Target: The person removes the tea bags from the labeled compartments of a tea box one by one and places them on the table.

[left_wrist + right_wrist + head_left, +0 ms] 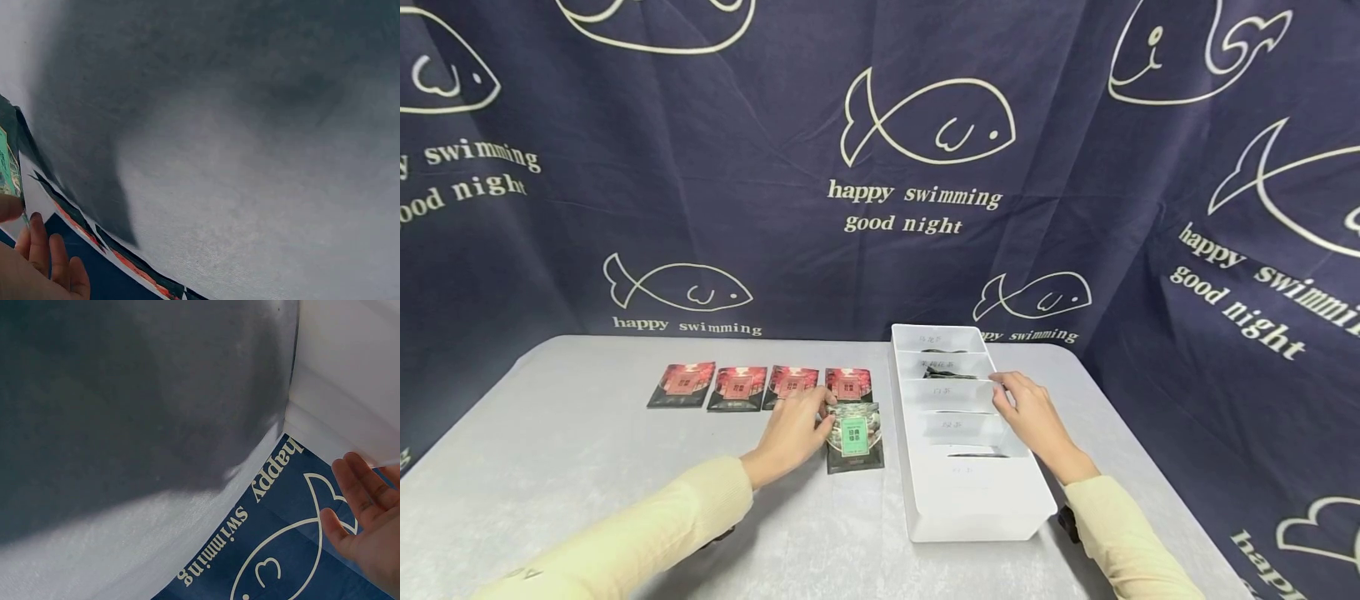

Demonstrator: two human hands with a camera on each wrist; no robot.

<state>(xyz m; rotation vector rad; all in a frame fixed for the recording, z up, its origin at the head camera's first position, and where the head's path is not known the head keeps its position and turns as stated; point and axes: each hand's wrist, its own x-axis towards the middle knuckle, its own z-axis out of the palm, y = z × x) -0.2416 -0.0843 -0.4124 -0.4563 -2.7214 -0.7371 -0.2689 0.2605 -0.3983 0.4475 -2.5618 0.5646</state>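
Observation:
My left hand (pixel 792 432) pinches the upper left edge of a green-labelled tea packet (pixel 855 440), thumb on its face in the left wrist view. The packet stands label up, close over the table and just below the rightmost red packet (pixel 850 381). My right hand (pixel 1028 412) rests at the right rim of a long white divided box (pixel 977 525), with fingers straight or only slightly bent. In the right wrist view, its fingertips (pixel 351 459) are right at the box's outer wall, and the thumb is apart from them.
Three more red packets, among them the leftmost (pixel 682 384), lie in a row to the left. Dark packets (pixel 949 373) show in some box compartments, whose dividers carry handwritten labels. A navy curtain (pixel 790 217) with fish drawings hangs behind the grey table (pixel 587 467).

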